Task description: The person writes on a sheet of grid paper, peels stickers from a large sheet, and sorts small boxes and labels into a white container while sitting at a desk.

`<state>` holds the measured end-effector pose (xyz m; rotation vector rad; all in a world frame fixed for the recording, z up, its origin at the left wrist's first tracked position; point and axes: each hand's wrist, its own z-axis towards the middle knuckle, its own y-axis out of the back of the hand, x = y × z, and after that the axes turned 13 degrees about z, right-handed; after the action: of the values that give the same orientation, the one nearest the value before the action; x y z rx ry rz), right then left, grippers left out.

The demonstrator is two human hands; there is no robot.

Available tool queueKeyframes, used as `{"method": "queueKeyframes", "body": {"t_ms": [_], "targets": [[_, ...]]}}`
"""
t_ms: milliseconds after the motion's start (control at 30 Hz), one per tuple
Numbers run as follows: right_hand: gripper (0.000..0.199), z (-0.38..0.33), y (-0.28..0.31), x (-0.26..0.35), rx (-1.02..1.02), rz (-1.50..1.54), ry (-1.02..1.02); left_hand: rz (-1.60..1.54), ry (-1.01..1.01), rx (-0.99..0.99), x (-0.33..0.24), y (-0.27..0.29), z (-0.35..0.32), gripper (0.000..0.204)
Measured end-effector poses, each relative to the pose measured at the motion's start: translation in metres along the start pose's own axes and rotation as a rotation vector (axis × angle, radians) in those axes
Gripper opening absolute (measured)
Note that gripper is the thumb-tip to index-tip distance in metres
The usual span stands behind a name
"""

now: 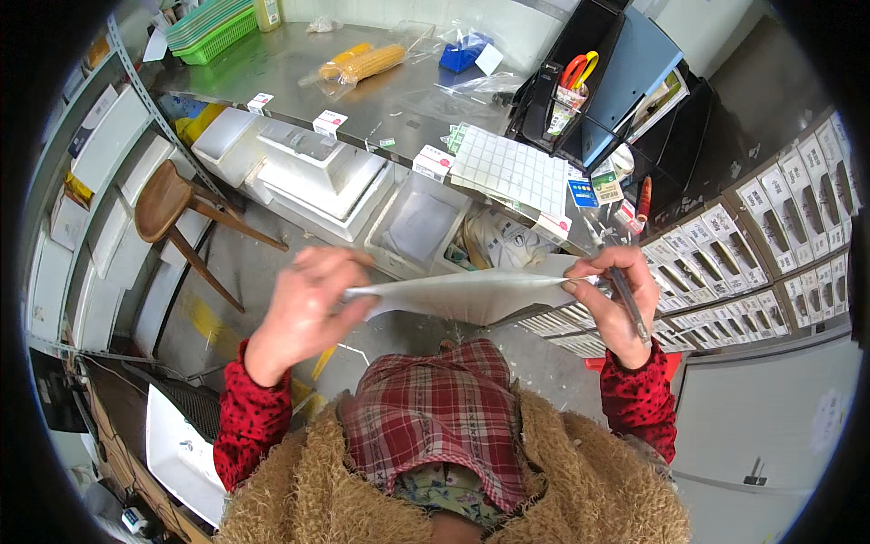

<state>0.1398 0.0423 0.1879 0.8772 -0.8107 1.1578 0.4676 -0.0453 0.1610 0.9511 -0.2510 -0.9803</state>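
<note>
A thin, pale white sheet (462, 295) is stretched between my two hands in front of my body; whether it is paper or plastic I cannot tell. My left hand (306, 306), slightly blurred, pinches its left end. At the other end, my right hand (625, 304) grips the sheet between thumb and forefinger. A slim pen (628, 302) also rests in that right hand, slanting across the fingers. Beyond the sheet, on the metal worktable (299, 54), lies a pad of white square labels (510, 172).
A wooden stool (163, 207) stands left by shelving (113, 136). White bins (421, 218) sit under the table edge. Yellow bagged items (373, 62), a blue tape dispenser (464, 54) and a black desk organizer (553, 100) occupy the tabletop. Labelled drawers (716, 254) line the right.
</note>
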Motion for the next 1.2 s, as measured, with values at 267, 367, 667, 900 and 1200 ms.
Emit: {"method": "queueKeyframes", "body": {"t_ms": [267,367,667,900,1200], "targets": [[0.022,0.01,0.012,0.008,0.062,-0.371,0.186,0.088,-0.181,0.214,0.0,0.016,0.011,0.019],[0.024,0.028,0.011,0.022,0.109,-0.57,0.369,0.162,-0.235,0.263,-0.001,0.016,0.022,0.017],[0.018,0.035,-0.034,0.0,0.645,-0.573,0.549,0.311,-0.417,0.215,-0.024,0.017,0.053,0.013],[0.011,0.031,0.062,-0.005,0.381,-0.831,0.456,0.466,-0.399,0.131,0.002,0.023,0.061,0.016],[0.05,0.074,0.039,0.033,0.201,-0.706,0.758,0.696,-0.451,-0.312,0.0,-0.019,0.149,0.022]]}}
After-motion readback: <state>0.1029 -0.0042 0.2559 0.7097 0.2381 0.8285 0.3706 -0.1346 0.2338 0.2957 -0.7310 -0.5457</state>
